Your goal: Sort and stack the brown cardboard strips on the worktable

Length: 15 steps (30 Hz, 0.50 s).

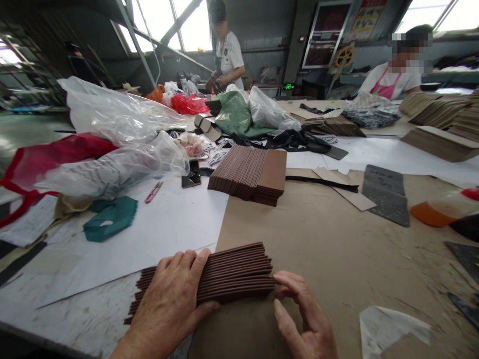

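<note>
A stack of thin brown folded pieces [239, 274], perhaps leather or card, stands on edge at the table's near side. My left hand [170, 294] lies across its left part, fingers over the far side and thumb along the near side, gripping it. At the stack's right end is my right hand [305, 316], thumb and forefinger apart. Its forefinger is at the corner of the pieces; whether it touches them I cannot tell. A larger block of similar brown pieces [239, 174] sits farther back, leaning in a row.
Red-handled thread snips [153, 192], a phone [191, 174] and green cloth [110, 218] lie left. Clear plastic bags [123, 159] heap behind them. At right are a dark grey plate [386, 194] and a bottle of orange liquid [436, 212]. Two people work across the table.
</note>
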### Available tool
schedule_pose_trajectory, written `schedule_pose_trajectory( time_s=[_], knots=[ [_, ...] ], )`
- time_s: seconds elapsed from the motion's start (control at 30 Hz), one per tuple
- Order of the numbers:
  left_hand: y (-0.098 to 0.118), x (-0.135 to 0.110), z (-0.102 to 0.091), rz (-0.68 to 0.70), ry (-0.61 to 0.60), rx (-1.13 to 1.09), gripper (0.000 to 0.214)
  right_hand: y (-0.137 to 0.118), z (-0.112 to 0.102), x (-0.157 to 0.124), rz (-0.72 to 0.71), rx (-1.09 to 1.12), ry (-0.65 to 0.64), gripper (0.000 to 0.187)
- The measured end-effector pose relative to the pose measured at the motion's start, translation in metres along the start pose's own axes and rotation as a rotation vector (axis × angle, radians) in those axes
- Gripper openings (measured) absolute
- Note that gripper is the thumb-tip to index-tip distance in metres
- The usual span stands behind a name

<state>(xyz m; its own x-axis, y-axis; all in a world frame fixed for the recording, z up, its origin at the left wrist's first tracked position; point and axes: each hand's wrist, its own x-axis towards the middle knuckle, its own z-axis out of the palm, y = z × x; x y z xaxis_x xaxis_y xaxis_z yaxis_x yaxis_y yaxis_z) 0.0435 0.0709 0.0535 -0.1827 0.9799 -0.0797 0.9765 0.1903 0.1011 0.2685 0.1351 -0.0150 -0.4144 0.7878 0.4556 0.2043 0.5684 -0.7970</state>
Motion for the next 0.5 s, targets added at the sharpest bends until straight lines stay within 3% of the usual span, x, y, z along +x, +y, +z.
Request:
schedule_pose_trajectory(
  time_s=[0.27, 0.37, 0.5],
  knots=[
    [-0.0013, -0.0001, -0.0018, -0.014, -0.023, -0.016, 0.063, -0.0001, 0.0048, -0.0031, 0.078, 0.104, 0.037, 0.029],
    [-0.0014, -0.0002, -0.0020, -0.016, -0.048, -0.024, 0.063, -0.0023, 0.0077, -0.0045, 0.176, 0.165, 0.090, 0.019],
    [0.0002, 0.0012, -0.0024, -0.040, -0.077, -0.034, 0.066, -0.0047, 0.0092, -0.0033, 0.324, 0.224, 0.091, 0.023]
  ],
)
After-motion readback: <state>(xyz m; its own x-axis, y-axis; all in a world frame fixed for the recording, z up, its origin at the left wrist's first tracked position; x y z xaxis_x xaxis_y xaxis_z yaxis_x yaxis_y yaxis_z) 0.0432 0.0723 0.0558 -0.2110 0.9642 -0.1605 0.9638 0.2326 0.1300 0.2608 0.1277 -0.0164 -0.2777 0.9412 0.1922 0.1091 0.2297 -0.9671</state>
